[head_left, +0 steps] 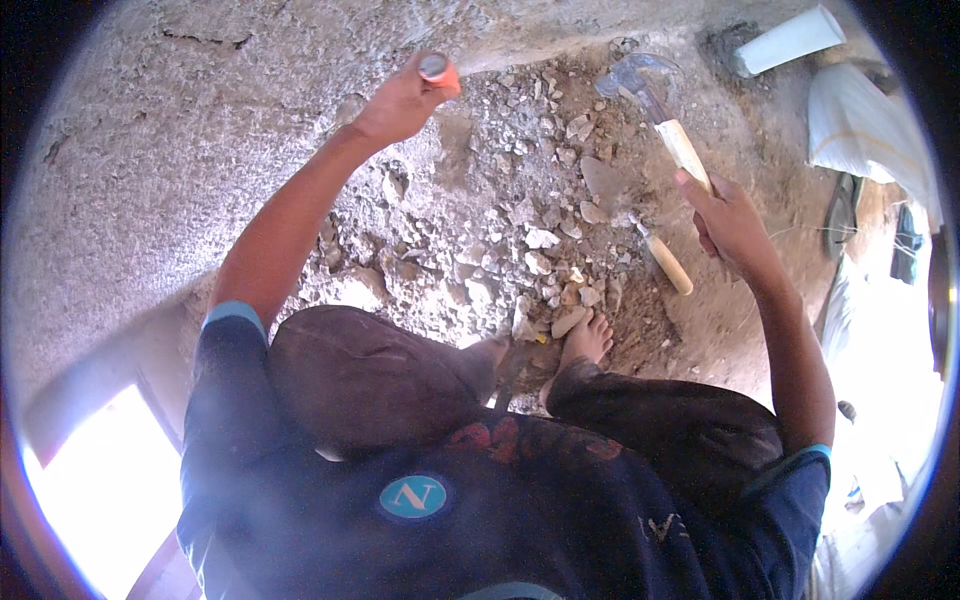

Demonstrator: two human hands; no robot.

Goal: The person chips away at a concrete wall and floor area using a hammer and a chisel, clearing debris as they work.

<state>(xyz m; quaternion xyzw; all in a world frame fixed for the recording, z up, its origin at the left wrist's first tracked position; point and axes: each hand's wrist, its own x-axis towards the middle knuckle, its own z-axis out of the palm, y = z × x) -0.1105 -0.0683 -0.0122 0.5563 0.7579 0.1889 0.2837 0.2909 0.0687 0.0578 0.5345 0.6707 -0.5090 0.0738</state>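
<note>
Hammer (pixel 682 148): right hand (pixel 738 222) had fingers clamped on it at 1 o'clock.
Orange tool (pixel 448 84): left hand (pixel 397 106) had fingers clamped around it at 12 o'clock.
Trowel (pixel 668 265): lay at 2 o'clock.

And there's the left arm (pixel 290 225) stretched far forward, left hand (pixel 398 100) curled tight! Right arm (pixel 795 340) bends inward, right hand (pixel 738 222) clenched too.
</note>
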